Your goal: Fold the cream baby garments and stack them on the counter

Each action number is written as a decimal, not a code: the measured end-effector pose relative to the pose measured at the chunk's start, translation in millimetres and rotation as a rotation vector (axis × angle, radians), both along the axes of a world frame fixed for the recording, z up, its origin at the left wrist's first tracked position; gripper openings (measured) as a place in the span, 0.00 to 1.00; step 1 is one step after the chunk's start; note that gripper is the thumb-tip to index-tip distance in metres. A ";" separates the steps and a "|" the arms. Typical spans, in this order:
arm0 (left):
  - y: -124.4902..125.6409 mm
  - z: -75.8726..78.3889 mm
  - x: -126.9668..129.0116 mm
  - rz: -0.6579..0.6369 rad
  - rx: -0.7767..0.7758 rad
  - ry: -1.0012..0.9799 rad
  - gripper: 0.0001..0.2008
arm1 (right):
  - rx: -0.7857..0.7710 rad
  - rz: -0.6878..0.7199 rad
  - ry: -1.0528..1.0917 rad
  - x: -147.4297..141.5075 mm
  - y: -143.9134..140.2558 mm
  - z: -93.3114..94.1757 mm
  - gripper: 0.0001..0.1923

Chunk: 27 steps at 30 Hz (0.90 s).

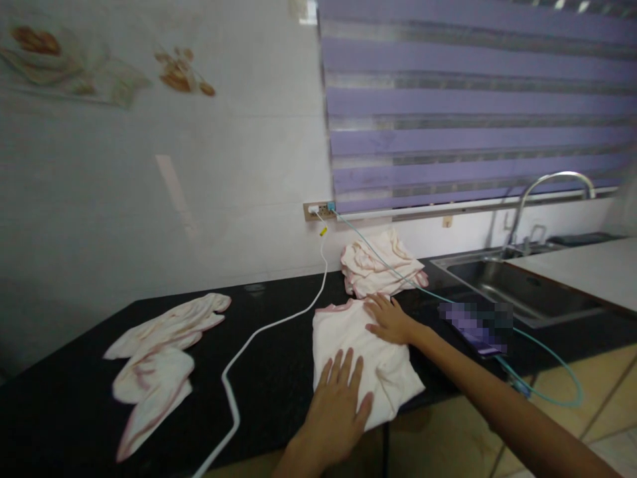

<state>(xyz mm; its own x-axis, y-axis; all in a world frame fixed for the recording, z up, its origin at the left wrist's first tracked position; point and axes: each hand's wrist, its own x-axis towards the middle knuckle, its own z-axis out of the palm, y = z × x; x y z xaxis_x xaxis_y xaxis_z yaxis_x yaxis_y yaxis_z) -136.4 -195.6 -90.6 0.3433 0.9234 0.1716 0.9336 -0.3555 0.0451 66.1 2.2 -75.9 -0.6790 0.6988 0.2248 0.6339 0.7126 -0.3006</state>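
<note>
While both hands lie flat, fingers spread and gripping nothing, the left hand (341,405) presses the near part of a folded cream garment (363,358) and the right hand (391,320) presses its far right corner. That garment sits at the front edge of the black countertop (279,372), and its near right corner appears to hang slightly past that edge, so a sideways smoothing stroke toward the person could, I judge, drag the whole fold off the counter. Since neither hand pinches the cloth, nothing but palm pressure keeps the layers aligned; lifting one palm too soon may let the fold spring open. Just beside the garment's left side a white cable (259,335) snakes from the wall socket (318,210) at the back edge to the front edge, and a teal cable (398,275) crosses over a second crumpled cream pile (381,265) behind the right hand; a sleeve or wrist catching either one could tug the plug or pull the blurred device (475,325) lying near the sink (517,289) toward the edge. More pink-trimmed pieces (159,358) lie well apart toward the left end of the counter, out of harm's way.
</note>
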 end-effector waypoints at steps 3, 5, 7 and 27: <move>6.7 0.6 -7.1 -0.020 -0.026 -0.003 0.33 | 0.063 0.224 -0.014 -0.8 -35.6 5.6 0.39; 11.7 2.7 -14.7 -0.047 -0.056 -0.009 0.33 | 0.030 0.352 -0.058 4.3 -61.2 6.4 0.39; 15.9 4.8 -22.8 -0.083 -0.077 -0.015 0.32 | -0.001 0.375 -0.077 15.4 -83.7 5.2 0.38; -16.1 10.8 -33.0 -0.116 -0.137 -0.046 0.40 | 0.036 0.117 -0.093 78.7 -169.2 -27.6 0.43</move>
<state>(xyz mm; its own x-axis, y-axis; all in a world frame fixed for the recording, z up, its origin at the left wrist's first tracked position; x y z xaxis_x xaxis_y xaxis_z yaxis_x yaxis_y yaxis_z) -169.4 -211.7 -79.8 0.4434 0.8940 0.0649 0.8826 -0.4481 0.1422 144.8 -167.1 -103.5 -0.7745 0.6063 0.1807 0.5698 0.7926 -0.2172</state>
